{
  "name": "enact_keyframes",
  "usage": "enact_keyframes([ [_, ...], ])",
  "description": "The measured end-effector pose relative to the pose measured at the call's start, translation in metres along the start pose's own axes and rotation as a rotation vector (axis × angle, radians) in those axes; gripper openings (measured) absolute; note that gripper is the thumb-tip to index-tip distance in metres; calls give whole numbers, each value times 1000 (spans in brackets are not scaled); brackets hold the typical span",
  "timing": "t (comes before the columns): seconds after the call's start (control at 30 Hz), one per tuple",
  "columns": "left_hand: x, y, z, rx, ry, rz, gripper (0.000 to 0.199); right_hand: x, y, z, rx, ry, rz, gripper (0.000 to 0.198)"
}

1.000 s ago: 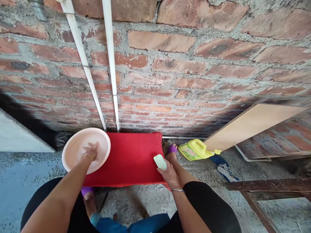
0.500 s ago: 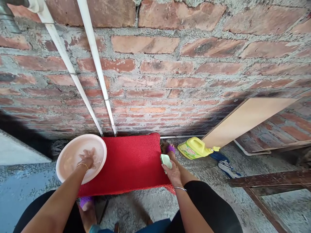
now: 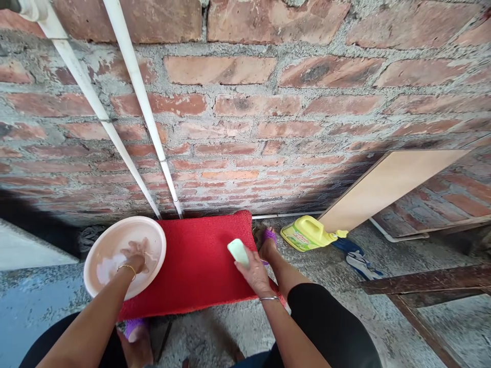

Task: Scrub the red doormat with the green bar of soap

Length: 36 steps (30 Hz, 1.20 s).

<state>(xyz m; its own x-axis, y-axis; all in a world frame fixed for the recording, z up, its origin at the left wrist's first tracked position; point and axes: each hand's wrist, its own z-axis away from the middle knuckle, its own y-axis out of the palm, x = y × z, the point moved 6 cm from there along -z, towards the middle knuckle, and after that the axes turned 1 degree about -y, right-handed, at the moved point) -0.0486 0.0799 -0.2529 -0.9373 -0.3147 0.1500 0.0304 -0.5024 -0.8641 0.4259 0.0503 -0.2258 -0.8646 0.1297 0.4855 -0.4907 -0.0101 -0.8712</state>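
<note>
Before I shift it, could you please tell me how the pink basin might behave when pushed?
The pink basin would probably feel heavy, since the left hand appears immersed in water inside it. Its wide, open top suggests sloshing if jolted. It might drag the red cloth it appears to rest on.

The mat point(image 3: 199, 260) is red, the basin point(image 3: 100, 245) pale pink, the brush point(image 3: 237, 250) mint green.

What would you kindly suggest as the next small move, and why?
Perhaps stroke the pale green object across the red cloth, since the right hand holds it at that cloth's right half, while the left hand is in the basin.
</note>
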Motion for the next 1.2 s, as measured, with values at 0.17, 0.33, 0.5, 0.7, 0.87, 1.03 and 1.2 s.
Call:
enact_keyframes([
  [0.17,5,5,2,87,-49,-82,125,15,9,5,113,-67,121,62],
  [0.33,3,8,-2,82,-79,-143,134,-35,-24,0,48,276,147,64],
  [0.5,2,9,-3,106,-45,-104,146,-12,-14,1,-21,330,81,62],
  [0.7,4,10,-6,85,-15,-112,140,79,38,6,137,-53,164,62],
  [0.87,7,15,-11,80,-48,-134,144,49,22,-5,100,69,167,59],
  [1.03,3,22,-15,7,52,-44,143,-43,-20,-13,-139,440,7,64],
  [1.2,3,23,-18,5,51,6,141,-53,-9,-18,-252,491,-327,67],
])
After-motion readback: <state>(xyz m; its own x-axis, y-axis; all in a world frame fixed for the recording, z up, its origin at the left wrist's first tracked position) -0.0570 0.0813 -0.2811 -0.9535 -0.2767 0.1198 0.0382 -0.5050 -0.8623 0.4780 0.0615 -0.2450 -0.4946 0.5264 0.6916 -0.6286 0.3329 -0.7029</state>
